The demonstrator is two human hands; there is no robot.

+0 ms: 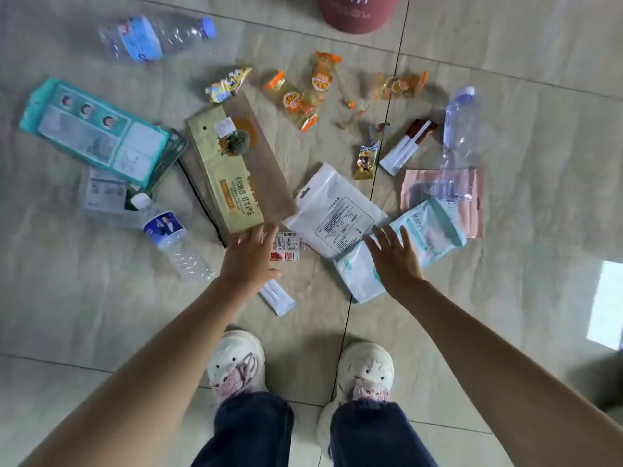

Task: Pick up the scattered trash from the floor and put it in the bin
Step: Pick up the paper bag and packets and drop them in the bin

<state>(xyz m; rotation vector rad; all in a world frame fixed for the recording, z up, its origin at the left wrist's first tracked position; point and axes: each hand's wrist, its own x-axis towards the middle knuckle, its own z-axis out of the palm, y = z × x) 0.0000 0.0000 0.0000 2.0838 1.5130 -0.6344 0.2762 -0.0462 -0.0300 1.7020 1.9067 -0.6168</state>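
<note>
Trash lies scattered on the tiled floor in front of my feet. My left hand (247,256) hovers open over the near end of a yellow-brown paper bag (226,173), beside a small red-and-white wrapper (286,247). My right hand (394,256) is open above a pale blue pouch (429,230) and a white zip bag (333,210). The dark red bin (359,13) sits at the top edge, partly cut off. Three clear plastic bottles lie around: one at top left (155,37), one at right (460,126), one near left (172,237).
Orange snack wrappers (296,99) and a yellow wrapper (227,84) lie in the middle. A teal package (94,129) is at left, a pink pouch (441,193) at right, a small white sachet (278,298) near my white shoes (236,362).
</note>
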